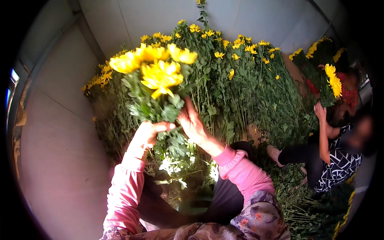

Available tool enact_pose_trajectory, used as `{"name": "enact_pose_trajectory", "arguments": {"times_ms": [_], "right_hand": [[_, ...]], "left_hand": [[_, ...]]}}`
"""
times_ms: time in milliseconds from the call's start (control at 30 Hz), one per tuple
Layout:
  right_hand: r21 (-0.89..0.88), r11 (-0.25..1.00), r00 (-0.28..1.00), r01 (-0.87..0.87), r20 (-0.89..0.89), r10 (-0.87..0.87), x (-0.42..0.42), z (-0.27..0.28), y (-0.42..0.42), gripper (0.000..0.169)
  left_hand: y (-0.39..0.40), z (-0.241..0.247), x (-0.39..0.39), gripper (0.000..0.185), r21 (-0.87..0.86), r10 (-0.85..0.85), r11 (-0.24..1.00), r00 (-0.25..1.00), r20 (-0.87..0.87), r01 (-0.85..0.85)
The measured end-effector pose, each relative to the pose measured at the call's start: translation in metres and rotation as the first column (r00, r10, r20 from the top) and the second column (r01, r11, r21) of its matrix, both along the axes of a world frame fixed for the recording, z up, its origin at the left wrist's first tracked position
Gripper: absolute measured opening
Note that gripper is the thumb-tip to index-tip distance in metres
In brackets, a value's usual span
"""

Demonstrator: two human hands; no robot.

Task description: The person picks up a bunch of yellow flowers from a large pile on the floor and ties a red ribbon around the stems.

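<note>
A bunch of yellow chrysanthemums (pixel 162 75) stands upright in front of me, its blooms at the top and its leafy stems running down between my arms. My left hand (pixel 147 133) is closed around the stems below the leaves, thumb pointing right. On the bunch's right side my right hand (pixel 193 123) lies against the leaves with its fingers pointing up. Whether those fingers grip a stem is hidden by the foliage. Lower stems and leaves (pixel 174 162) glare white in strong light above my lap.
A large heap of cut chrysanthemums (pixel 225 90) leans along the pale wall (pixel 168 15) ahead. At right a seated person (pixel 336 159) holds yellow chrysanthemums (pixel 333 81); another person in red (pixel 348 90) sits beyond. Loose stems and leaves (pixel 300 207) cover the floor at lower right.
</note>
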State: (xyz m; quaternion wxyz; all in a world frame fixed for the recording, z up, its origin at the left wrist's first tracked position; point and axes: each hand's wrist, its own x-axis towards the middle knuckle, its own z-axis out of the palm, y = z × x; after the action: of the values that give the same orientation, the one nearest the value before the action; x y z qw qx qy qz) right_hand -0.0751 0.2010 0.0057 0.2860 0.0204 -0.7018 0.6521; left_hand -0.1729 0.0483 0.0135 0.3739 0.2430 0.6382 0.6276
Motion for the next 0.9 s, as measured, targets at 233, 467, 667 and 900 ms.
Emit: {"name": "enact_pose_trajectory", "arguments": {"times_ms": [233,467,667,900], "right_hand": [[-0.246,0.739,0.287,-0.628,0.809,0.513,0.066,-0.072,-0.085,0.077],[-0.569,0.705,0.502,-0.423,0.501,0.705,0.087,-0.095,-0.095,0.042],[0.218,0.973,0.663,0.071,0.719,-0.209,-0.005,-0.102,0.09,0.023],[0.691,0.626,0.117,0.363,0.632,-0.766,-0.019,-0.214,0.244,0.079]], "left_hand": [[-0.06,-0.015,-0.05,0.031,0.125,0.377,0.907,0.909,0.18,-0.401],[-0.079,-0.003,-0.051,0.018,0.04,0.422,0.879,0.816,0.395,-0.475],[-0.089,-0.012,-0.051,0.021,-0.091,0.614,0.78,0.731,0.298,-0.619],[-0.064,-0.026,-0.039,0.035,-0.128,0.536,0.841,0.779,0.326,-0.526]]}}
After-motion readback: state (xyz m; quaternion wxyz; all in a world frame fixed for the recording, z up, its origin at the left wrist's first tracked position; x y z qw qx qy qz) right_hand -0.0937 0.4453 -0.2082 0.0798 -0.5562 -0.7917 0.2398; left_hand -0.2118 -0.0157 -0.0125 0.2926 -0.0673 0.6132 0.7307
